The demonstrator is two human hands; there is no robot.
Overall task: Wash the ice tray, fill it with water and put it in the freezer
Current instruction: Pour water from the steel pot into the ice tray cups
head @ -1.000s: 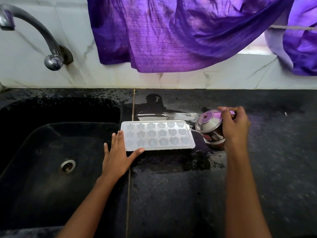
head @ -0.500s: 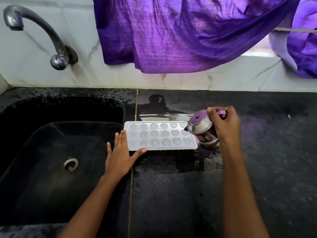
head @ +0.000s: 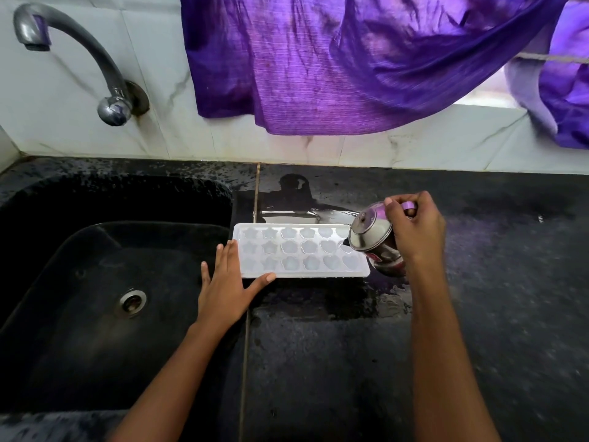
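The filling step looks to be in hand. The white translucent plastic ice tray (head: 299,255), with its flower- and heart-shaped cells, lies flat on the wet black stone counter (head: 478,314), just at the 3 o'clock side of the black sink (head: 127,183). Going by that, I'd judge the washing done. The freezer part is all yet to come.

The right hand (head: 414,228) is clenched round the handle of a small lidded steel jug (head: 373,237). The jug is tipped so its spout leans over the tray's 3 o'clock end. I can't make out a stream from here, nor say how many cells hold water.

The left hand (head: 228,282) lies flat at the tray's 9 o'clock end. Its fingers are straight and rest on that short end, and the thumb lies along the near edge, steadying the tray rather than gripping it. So the tray sits between the two hands, touched by the left and under the jug on the right.

A puddle shines on the counter at the tray's 12 o'clock.
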